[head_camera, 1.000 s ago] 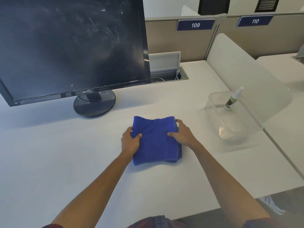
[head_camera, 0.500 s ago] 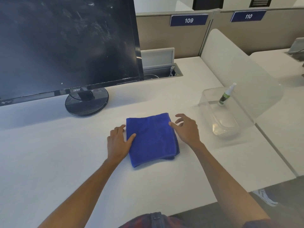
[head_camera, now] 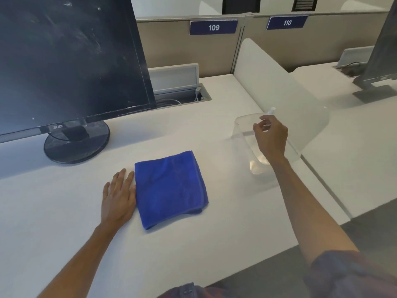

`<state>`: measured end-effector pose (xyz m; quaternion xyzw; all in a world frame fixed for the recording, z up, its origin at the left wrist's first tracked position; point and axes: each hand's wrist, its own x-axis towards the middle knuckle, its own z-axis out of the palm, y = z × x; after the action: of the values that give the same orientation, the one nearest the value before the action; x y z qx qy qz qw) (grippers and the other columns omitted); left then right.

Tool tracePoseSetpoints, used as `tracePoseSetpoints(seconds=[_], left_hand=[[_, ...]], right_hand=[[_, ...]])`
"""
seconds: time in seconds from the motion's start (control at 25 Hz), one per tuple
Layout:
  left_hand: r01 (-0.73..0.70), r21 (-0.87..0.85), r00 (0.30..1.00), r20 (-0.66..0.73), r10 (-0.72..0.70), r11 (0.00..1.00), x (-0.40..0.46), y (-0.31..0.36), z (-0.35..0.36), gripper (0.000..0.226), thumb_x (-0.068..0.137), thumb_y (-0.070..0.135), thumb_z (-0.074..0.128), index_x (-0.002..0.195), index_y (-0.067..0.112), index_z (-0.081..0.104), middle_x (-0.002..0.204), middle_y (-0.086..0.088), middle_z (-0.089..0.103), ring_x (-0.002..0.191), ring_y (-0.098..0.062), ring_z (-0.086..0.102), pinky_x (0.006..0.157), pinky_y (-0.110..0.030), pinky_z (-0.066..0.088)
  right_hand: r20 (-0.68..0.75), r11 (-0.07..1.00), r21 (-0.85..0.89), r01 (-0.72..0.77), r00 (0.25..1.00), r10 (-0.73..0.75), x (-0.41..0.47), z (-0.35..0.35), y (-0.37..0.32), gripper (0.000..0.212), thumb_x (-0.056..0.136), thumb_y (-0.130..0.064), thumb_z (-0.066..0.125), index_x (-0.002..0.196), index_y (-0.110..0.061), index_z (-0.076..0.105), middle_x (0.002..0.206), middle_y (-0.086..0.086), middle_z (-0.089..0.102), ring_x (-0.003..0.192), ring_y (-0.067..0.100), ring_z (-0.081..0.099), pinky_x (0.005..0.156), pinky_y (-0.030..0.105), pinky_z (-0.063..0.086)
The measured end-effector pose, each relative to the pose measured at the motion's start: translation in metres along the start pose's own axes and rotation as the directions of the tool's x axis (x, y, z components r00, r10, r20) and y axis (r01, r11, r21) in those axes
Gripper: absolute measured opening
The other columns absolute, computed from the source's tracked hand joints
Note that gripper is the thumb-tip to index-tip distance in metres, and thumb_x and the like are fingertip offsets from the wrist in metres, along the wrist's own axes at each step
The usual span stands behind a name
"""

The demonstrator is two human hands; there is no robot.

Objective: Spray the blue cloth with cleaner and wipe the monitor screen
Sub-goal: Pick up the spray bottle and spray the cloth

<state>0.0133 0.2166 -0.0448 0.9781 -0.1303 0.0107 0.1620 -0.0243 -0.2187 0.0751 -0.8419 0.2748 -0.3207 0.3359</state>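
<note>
A folded blue cloth (head_camera: 170, 188) lies flat on the white desk (head_camera: 64, 211). My left hand (head_camera: 118, 196) rests palm down on the desk, its fingers touching the cloth's left edge, holding nothing. My right hand (head_camera: 271, 136) hovers over a clear plastic bin (head_camera: 242, 127) at the right, fingers apart and curled. Only the white tip of the spray bottle (head_camera: 272, 110) shows above my fingers; the rest is hidden behind the hand. The black monitor (head_camera: 64, 57) stands at the left, its dark screen smeared with streaks.
A translucent divider (head_camera: 279, 87) runs behind the bin. An open cable tray (head_camera: 182, 93) sits behind the monitor's right edge. The monitor's round base (head_camera: 76, 145) stands on the desk. A second monitor (head_camera: 382, 61) stands on the neighbouring desk, and the desk edge runs at the lower right.
Both hands have come off the cloth. My right hand has moved right and up over the clear bin. My left hand has slid to the cloth's left edge.
</note>
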Motion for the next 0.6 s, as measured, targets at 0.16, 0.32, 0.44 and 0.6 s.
tracePoseSetpoints(seconds=[0.16, 0.32, 0.44, 0.6], left_hand=[[-0.006, 0.015, 1.0, 0.003, 0.006, 1.0, 0.002, 0.002, 0.001, 0.066, 0.094, 0.047, 0.008, 0.148, 0.018, 0.033, 0.158, -0.009, 0.027, 0.145, -0.027, 0.022, 0.117, -0.048, 0.017], [-0.004, 0.022, 1.0, 0.006, 0.003, 1.0, 0.002, 0.001, 0.002, 0.065, 0.094, 0.047, 0.009, 0.147, 0.019, 0.034, 0.158, -0.008, 0.027, 0.145, -0.027, 0.022, 0.117, -0.048, 0.018], [-0.001, 0.018, 1.0, 0.003, 0.001, 1.0, 0.002, 0.002, 0.002, 0.063, 0.095, 0.047, 0.01, 0.147, 0.02, 0.034, 0.158, -0.007, 0.027, 0.145, -0.026, 0.022, 0.117, -0.048, 0.018], [-0.002, 0.019, 1.0, 0.003, 0.002, 1.0, 0.002, 0.002, 0.002, 0.061, 0.096, 0.046, 0.012, 0.147, 0.02, 0.034, 0.158, -0.007, 0.027, 0.145, -0.026, 0.022, 0.117, -0.047, 0.018]], right_hand=[[-0.14, 0.996, -0.064, -0.064, 0.989, 0.054, 0.037, -0.007, 0.02, 0.04, 0.083, -0.029, 0.07, 0.118, -0.012, 0.06, 0.112, 0.003, 0.065, 0.091, 0.021, 0.065, 0.078, 0.027, 0.045], [-0.124, 0.965, -0.19, -0.184, 0.979, 0.162, 0.063, 0.0, 0.033, 0.058, 0.081, -0.042, 0.07, 0.13, -0.014, 0.056, 0.134, 0.004, 0.054, 0.118, 0.025, 0.055, 0.096, 0.041, 0.047], [-0.074, 0.948, -0.182, -0.26, 0.965, 0.25, 0.072, 0.006, 0.035, 0.042, 0.085, -0.041, 0.067, 0.119, -0.016, 0.067, 0.127, 0.005, 0.062, 0.116, 0.027, 0.058, 0.099, 0.041, 0.044], [-0.122, 0.946, -0.178, -0.271, 0.96, 0.252, 0.075, 0.015, 0.04, 0.033, 0.091, -0.041, 0.059, 0.107, -0.015, 0.071, 0.115, 0.003, 0.069, 0.106, 0.028, 0.063, 0.095, 0.041, 0.047]])
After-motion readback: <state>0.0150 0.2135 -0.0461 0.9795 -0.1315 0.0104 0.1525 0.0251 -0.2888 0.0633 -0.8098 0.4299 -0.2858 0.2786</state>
